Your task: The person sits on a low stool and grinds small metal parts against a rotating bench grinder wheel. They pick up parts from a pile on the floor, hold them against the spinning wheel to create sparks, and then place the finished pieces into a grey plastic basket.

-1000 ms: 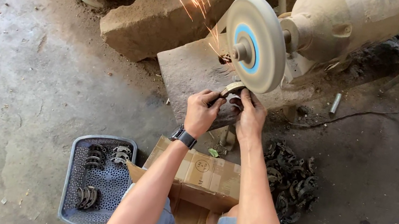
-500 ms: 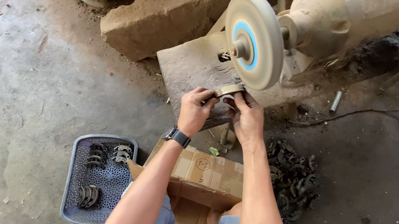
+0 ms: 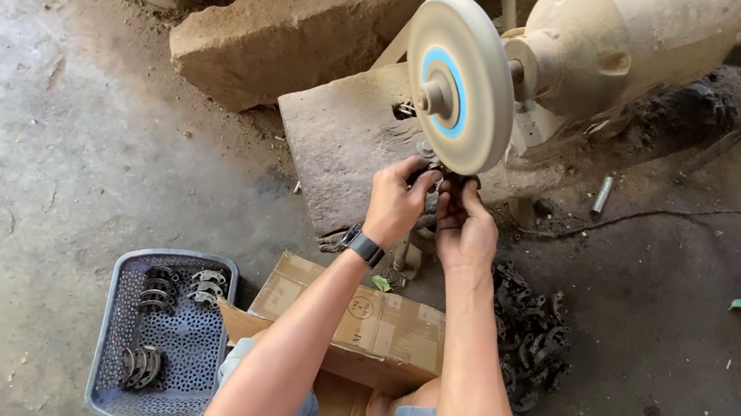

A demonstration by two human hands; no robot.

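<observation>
Right now your left hand [image 3: 394, 204] and right hand [image 3: 463, 226] both pinch a small dark curved metal part [image 3: 443, 172] just under the round grey grinding wheel [image 3: 460, 82]; next, it seems, steady even pressure.

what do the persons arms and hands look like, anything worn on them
Both forearms are bare, with no sleeves and no gloves on the left hand or right hand. A dark wristwatch with a black band sits on the left wrist. Nothing shows on the right wrist.
</observation>
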